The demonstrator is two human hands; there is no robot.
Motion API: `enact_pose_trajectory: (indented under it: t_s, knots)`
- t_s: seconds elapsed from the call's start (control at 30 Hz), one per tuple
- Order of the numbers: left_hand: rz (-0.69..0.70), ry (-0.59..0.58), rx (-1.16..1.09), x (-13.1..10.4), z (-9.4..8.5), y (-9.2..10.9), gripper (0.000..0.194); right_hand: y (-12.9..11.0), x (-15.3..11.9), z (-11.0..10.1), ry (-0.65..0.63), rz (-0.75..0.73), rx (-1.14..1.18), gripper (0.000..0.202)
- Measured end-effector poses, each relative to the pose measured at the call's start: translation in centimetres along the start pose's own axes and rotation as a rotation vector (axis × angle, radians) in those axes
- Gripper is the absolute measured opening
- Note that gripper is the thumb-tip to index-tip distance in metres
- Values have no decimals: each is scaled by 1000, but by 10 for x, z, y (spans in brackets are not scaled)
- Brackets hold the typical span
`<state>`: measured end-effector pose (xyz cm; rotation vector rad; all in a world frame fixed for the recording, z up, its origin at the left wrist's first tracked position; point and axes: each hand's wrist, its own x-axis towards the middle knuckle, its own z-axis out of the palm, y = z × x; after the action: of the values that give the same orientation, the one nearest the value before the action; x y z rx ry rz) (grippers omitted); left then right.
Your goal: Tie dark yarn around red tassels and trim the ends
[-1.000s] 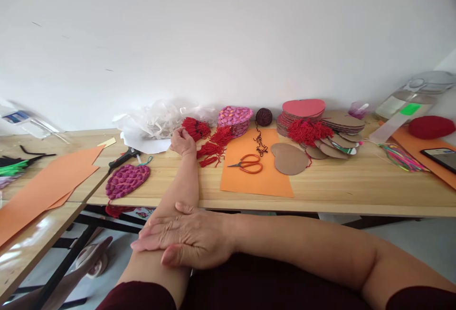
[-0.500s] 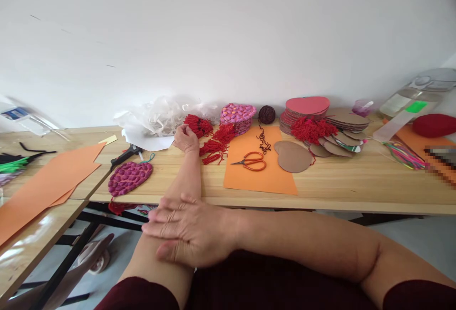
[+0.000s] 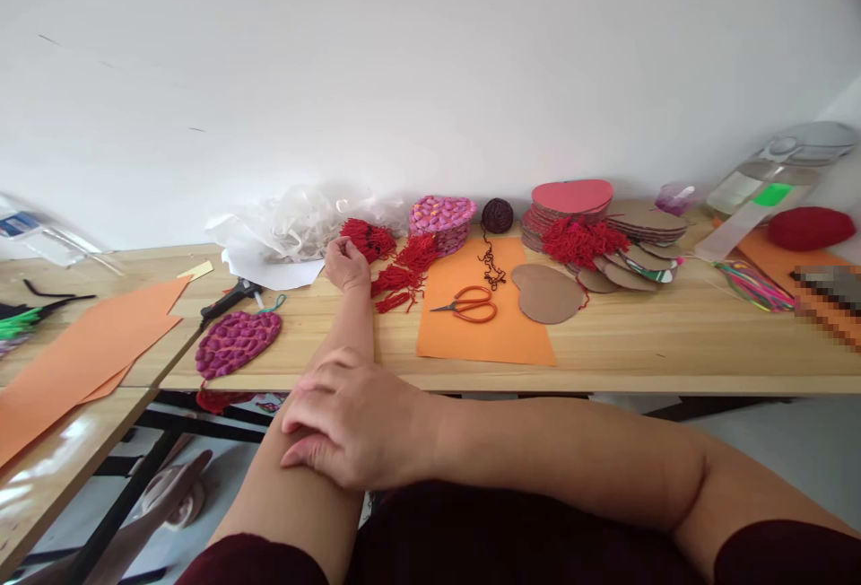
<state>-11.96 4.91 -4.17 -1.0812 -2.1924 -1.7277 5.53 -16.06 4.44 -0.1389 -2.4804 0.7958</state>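
My left hand [image 3: 347, 265] rests on the table with its fingers curled in, right beside a bundle of red yarn tassels [image 3: 369, 240]. Whether anything is inside those fingers is hidden. Across my left forearm [image 3: 336, 343] lies my right hand [image 3: 369, 423], fingers bent and slightly apart, their tips touching the skin; it holds no object. More red tassels [image 3: 404, 273] lie to the right of my left hand. Closer to me on the left is a purple, bumpy heart-shaped piece [image 3: 237, 343] with a teal loop and a red tassel hanging past the edge.
Orange-handled scissors [image 3: 471, 305] and a cardboard heart [image 3: 548, 292] lie on orange paper [image 3: 488, 343]. Behind stand a dark yarn ball [image 3: 497, 215], stacked hearts [image 3: 571, 197] and crumpled white plastic [image 3: 302, 217]. A glue gun [image 3: 230, 298] lies left; a bottle [image 3: 767, 186] stands right.
My right hand's fingers have drawn in from a flatter spread and bent against my left forearm. My left hand keeps its place by the tassels. The whole view has shifted slightly.
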Motion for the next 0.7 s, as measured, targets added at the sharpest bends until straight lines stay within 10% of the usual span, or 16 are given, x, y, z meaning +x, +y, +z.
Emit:
enact_pose_trajectory:
  t_s: [0.23, 0.7]
  knots:
    - [-9, -31, 14, -1, -3, 7, 13, -25, -6, -19, -238, -73, 64, 17]
    - [16, -41, 24, -1, -4, 5, 13, -30, -12, -20, -205, -4, 331, 21]
